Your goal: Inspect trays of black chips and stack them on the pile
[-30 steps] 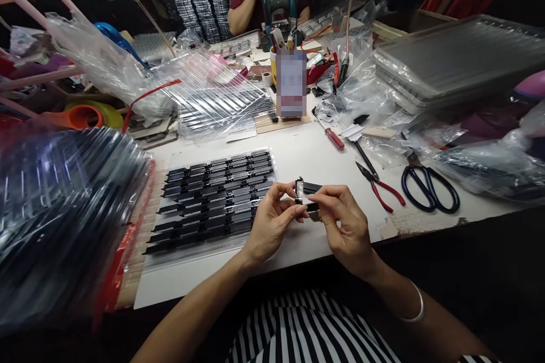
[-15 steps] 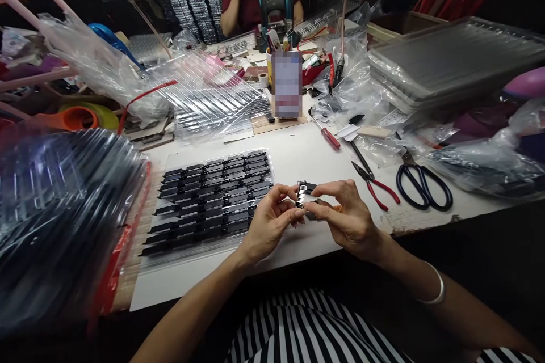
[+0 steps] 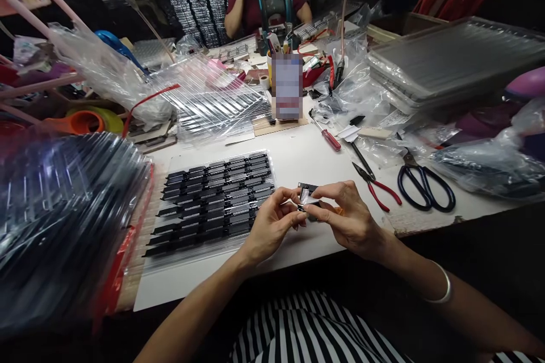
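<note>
Between my two hands is a small black part (image 3: 305, 195) with a row of pale pins, held above the white board near the table's front edge. My left hand (image 3: 272, 224) pinches its left side with thumb and fingers. From the right, my right hand (image 3: 347, 212) grips the same part between thumb and index finger. Something orange shows behind the right fingers, mostly hidden. Left of my hands lies a clear tray (image 3: 272, 165) filled with rows of similar black parts.
Red-handled pliers (image 3: 377, 187), dark-handled scissors (image 3: 426, 186) and a red screwdriver (image 3: 330, 139) lie to the right. A phone (image 3: 288, 88) stands behind. Stacked clear trays (image 3: 63, 210) fill the left; a lidded clear box (image 3: 460, 62) is at the back right. A person sits opposite.
The black part has tilted slightly between my fingers, and more of a grey face shows beside its pins. The view has shifted a little. Both hands keep their hold.
</note>
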A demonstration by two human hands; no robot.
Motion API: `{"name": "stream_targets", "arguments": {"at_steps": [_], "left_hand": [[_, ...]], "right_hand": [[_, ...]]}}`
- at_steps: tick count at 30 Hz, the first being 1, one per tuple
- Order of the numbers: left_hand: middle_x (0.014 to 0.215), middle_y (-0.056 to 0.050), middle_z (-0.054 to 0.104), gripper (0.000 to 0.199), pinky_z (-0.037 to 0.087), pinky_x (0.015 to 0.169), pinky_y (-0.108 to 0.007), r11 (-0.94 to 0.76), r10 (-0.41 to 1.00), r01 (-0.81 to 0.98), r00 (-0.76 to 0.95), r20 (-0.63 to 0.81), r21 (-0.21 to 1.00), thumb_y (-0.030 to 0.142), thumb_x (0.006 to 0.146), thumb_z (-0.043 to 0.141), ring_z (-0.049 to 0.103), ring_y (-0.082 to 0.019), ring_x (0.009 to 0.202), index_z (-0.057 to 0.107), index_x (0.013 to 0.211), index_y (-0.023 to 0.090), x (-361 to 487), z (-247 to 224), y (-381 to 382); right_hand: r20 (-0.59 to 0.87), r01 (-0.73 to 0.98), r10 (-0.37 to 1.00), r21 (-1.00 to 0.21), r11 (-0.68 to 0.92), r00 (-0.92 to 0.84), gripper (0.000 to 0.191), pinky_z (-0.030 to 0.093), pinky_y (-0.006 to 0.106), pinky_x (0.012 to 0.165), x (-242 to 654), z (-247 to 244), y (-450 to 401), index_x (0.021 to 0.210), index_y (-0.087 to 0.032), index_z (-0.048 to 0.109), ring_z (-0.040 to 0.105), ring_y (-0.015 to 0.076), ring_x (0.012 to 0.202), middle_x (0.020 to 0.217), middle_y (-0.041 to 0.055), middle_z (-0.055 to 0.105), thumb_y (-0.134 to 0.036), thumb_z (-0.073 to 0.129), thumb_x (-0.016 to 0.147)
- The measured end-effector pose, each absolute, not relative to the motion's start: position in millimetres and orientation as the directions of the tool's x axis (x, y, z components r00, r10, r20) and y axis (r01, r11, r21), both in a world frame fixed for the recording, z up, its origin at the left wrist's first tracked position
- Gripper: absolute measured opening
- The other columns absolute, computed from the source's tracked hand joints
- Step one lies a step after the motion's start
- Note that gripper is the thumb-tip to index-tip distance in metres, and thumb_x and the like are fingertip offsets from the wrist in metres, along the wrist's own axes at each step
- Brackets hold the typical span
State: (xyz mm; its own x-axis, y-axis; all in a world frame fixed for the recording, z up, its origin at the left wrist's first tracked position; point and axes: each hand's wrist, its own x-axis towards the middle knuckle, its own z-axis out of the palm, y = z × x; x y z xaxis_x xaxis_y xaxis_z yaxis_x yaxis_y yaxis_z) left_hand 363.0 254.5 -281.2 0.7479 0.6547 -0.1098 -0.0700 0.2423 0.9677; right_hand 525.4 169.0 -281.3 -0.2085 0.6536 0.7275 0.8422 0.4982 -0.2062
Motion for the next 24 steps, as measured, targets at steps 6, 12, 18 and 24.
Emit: {"name": "stream_targets", "arguments": {"at_steps": [6,12,18,24], "left_hand": [[0.086,0.000,0.058,0.026,0.043,0.054,-0.019,0.280,0.603,-0.059,0.788,-0.128,0.958,0.023,0.073,0.073,0.056,-0.007,0.060,0.050,0.084,0.016,362,-281,254],[0.075,0.001,0.056,0.025,0.043,0.055,-0.020,0.321,0.570,-0.068,0.810,-0.135,0.945,0.022,0.075,0.071,0.055,-0.008,0.061,0.050,0.086,0.016,361,-281,257],[0.114,-0.004,0.054,0.023,0.045,0.057,-0.021,0.295,0.612,-0.088,0.782,-0.117,0.952,0.020,0.075,0.071,0.058,-0.006,0.063,0.050,0.085,0.017,360,-282,258],[0.125,-0.008,0.051,0.053,0.045,0.065,-0.024,0.405,0.600,-0.171,0.791,-0.120,0.898,0.016,0.074,0.071,0.059,-0.008,0.068,0.050,0.121,0.027,359,-278,262]], "right_hand": [[0.703,0.759,0.610,-0.154,0.633,-0.366,0.023,0.042,0.041,0.079,539,-278,173,0.100,-0.013,0.059,0.054,0.0227,0.099,0.104,0.0126,0.061,-0.001,0.050,0.083],[0.675,0.730,0.616,-0.166,0.663,-0.406,0.023,0.042,0.040,0.077,542,-270,177,0.099,-0.015,0.058,0.054,0.0211,0.095,0.107,0.0121,0.061,-0.001,0.048,0.084],[0.709,0.781,0.673,-0.292,0.552,-0.210,0.025,0.040,0.035,0.070,536,-272,170,0.098,-0.017,0.056,0.054,0.0178,0.084,0.095,0.0094,0.058,0.000,0.044,0.084],[0.289,0.872,0.945,-0.409,0.268,-0.155,0.012,0.038,0.037,0.074,547,-282,151,0.099,-0.015,0.054,0.051,0.0217,0.087,0.095,0.0084,0.058,-0.017,0.054,0.087]]}}
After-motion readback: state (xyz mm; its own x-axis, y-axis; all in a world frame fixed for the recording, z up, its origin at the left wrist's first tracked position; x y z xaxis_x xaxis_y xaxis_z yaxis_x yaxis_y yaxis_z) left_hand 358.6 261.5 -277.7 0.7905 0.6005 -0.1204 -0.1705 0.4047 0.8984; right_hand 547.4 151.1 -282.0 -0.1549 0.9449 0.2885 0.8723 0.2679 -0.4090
